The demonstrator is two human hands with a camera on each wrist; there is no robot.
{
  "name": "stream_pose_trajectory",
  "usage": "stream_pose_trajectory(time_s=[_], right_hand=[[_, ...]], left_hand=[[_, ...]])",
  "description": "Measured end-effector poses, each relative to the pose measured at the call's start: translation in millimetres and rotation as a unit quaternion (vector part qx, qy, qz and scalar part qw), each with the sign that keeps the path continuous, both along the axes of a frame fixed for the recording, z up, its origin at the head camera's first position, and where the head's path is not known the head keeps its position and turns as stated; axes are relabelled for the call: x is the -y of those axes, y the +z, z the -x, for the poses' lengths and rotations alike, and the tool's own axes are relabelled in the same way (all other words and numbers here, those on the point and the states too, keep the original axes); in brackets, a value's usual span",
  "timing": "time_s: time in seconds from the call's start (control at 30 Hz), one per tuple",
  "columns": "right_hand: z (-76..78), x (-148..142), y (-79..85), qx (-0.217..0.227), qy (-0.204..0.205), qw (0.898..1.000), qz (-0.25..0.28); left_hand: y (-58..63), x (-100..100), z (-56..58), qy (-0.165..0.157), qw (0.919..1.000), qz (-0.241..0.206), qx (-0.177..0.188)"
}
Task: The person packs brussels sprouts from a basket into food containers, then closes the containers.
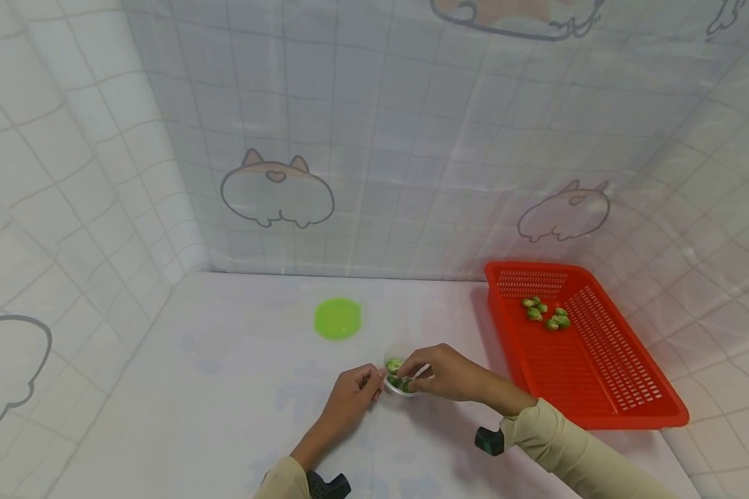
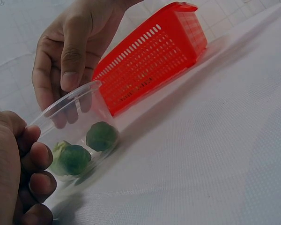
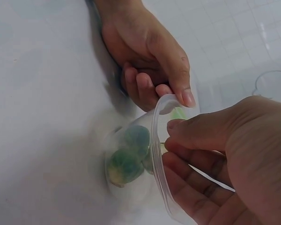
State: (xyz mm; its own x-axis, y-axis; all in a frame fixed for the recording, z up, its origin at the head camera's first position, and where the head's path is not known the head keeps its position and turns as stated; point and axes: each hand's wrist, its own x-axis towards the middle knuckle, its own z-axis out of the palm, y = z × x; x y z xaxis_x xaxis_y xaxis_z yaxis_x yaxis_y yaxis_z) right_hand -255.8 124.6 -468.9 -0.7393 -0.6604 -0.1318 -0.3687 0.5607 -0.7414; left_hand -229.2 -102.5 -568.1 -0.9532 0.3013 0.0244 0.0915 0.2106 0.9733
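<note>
At the lower centre of the frame, the left hand (image 1: 348,400) pinches the rim of a clear round plastic cup (image 2: 78,134) of small green sprouts (image 2: 76,159); the right hand (image 1: 446,374) dips its fingers inside, gripping something or not, I cannot tell. If they knock the light-looking cup, sprouts could roll towards the flat lime-green disc (image 1: 338,319) or red perforated plastic basket (image 1: 624,420), far right

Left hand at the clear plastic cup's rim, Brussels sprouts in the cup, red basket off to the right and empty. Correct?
Not quite: the red basket isn't empty. The head view shows Brussels sprouts lying in it. The rest stands: left hand at the clear plastic cup's rim, sprouts in the cup, basket to the right.
</note>
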Motion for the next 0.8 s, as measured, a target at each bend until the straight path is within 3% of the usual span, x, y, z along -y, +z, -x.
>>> stream_pose_trajectory(time_s=[0.53,0.8], right_hand=[[0.0,-7,1.6,-0.006,-0.026,1.0,-0.006],[1.6,-16,5.4,-0.018,-0.039,0.999,0.017]], left_hand=[[-2.5,0,0.7,0.001,1.0,0.006,0.0],[-3.9,-1,0.8,0.002,1.0,0.005,0.003]])
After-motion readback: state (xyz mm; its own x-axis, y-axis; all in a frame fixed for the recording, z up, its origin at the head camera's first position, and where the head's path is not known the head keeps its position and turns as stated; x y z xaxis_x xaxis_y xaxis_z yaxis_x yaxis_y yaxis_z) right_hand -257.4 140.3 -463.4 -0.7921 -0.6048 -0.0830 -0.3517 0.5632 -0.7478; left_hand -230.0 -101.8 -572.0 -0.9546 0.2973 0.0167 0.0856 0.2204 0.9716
